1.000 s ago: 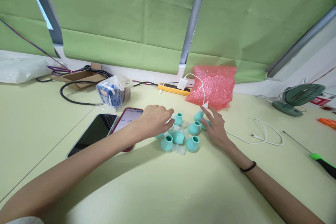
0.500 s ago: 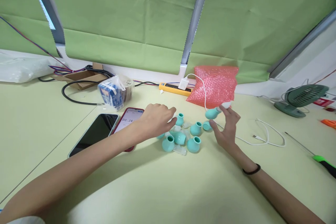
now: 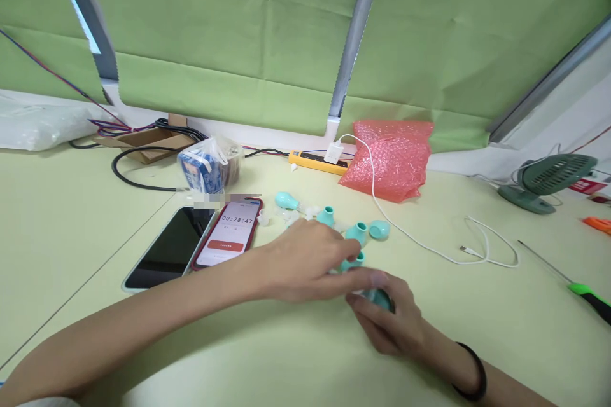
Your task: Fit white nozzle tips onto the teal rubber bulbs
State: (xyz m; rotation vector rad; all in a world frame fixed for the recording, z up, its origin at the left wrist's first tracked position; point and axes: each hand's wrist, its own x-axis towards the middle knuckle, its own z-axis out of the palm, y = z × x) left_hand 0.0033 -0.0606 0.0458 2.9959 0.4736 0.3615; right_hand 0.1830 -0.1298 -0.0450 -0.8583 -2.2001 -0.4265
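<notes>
My right hand (image 3: 394, 318) is wrapped round a teal bulb (image 3: 380, 299), low at the front of the group of parts. My left hand (image 3: 310, 261) reaches across, its thumb meeting the right fingers at the bulb; whether it grips a small part there is hidden. Beyond the hands stand open-necked teal bulbs, among them one at the middle (image 3: 356, 232) and one to its left (image 3: 326, 215). Another teal bulb (image 3: 379, 229) lies on its side at the right. A bulb with a clear tip (image 3: 286, 200) lies at the back left, beside small clear pieces (image 3: 263, 217).
Two phones, one dark (image 3: 172, 248) and one showing a timer (image 3: 229, 229), lie left. Behind are a wrapped blue box (image 3: 203, 168), a yellow power strip (image 3: 305, 162) and pink bubble wrap (image 3: 391, 156). A white cable (image 3: 429, 248), screwdriver (image 3: 587, 296) and fan (image 3: 548, 178) are right.
Both hands have moved nearer to me and come together. The right hand has brought a bulb down from beside the pink wrap. A bulb with a clear tip now shows at the back left.
</notes>
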